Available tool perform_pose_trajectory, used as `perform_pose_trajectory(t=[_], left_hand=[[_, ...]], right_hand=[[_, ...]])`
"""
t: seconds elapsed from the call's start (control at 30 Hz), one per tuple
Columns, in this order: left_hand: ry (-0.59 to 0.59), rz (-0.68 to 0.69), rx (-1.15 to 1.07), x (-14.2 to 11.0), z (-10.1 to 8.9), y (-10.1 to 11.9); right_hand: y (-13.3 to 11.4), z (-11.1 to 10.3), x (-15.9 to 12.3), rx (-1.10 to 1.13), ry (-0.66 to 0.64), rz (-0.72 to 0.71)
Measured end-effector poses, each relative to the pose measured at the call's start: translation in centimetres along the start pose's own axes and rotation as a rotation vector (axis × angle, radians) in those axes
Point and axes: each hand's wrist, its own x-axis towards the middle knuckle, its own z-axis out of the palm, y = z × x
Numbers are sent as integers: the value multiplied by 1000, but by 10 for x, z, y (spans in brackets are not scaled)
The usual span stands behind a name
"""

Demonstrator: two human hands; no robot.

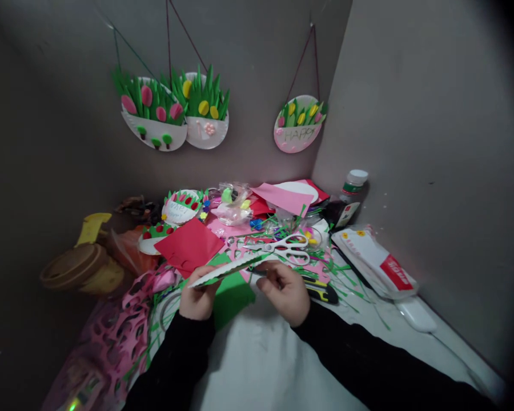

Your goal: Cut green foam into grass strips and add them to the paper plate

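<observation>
Level in front of me, a white paper plate [225, 270] with a ruffled rim is seen nearly edge-on, with a bit of green along it. My left hand [198, 298] is closed on its left end, thumb below the rim. At the plate's right end my right hand [286, 291] has its fingers curled together; what they pinch is hidden. Green paper [233, 299] lies on the table under the hands. Just beyond the right hand are white-handled scissors [278, 247], blades slightly apart, and a yellow-and-black cutter [323, 291].
Red paper [191, 245] and pink paper [282, 198] lie at the back among green scraps. Pink cut-out sheets [120, 325] cover the left side, near a brown lidded tub [79, 268]. A bottle [354, 185] and a white-red packet [377, 262] stand right. Decorated plates [297, 125] hang on the wall.
</observation>
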Motion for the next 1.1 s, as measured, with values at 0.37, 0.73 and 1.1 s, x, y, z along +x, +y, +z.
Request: perform_pose_trajectory(t=[0.37, 0.73, 1.1], left_hand=[[-190, 54, -37, -6, 2, 2], [-320, 70, -47, -6, 3, -5], [-3, -541, -397, 13, -3, -37]], right_hand=[[-4, 6, -5, -180, -288, -94], [-17, 8, -3, -119, -464, -119], [11, 6, 10, 142, -86, 195]])
